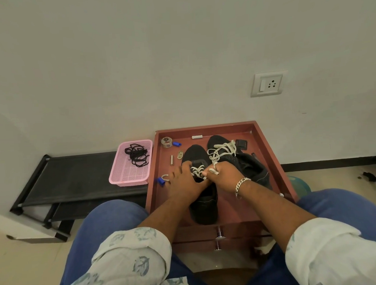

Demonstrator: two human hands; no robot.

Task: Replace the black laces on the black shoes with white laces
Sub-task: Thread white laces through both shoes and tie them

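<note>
Between left hand and right hand, white lace crosses the near shoe.

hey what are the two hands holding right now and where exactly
Right hand pinches the white flat lace near its end, beside the near black fabric shoe's eyelets. Left hand rests on that shoe's upper; whether it grips is unclear.
</note>
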